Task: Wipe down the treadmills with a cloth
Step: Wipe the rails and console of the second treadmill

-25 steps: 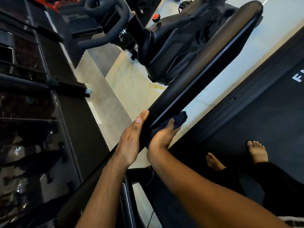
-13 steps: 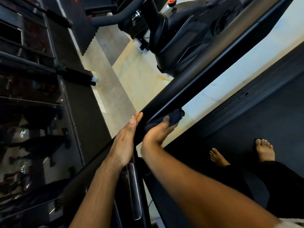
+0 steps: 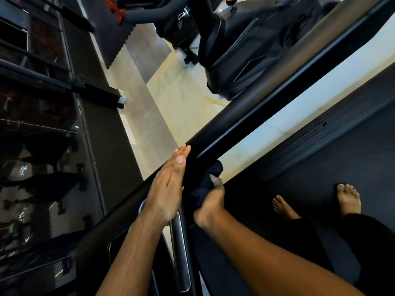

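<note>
Handrail [image 3: 267, 103] runs diagonally up-right from hands. Right hand [image 3: 210, 205] grips dark cloth [image 3: 206, 181] against rail underside, nearer unwiped length. Left hand [image 3: 168, 184] flat, fingers straight, on rail's opposite side.

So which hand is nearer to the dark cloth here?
Right. The right hand grips the dark cloth against the near side of the treadmill handrail. The left hand lies flat on the rail's far side, fingers straight, apart from the cloth.
</note>
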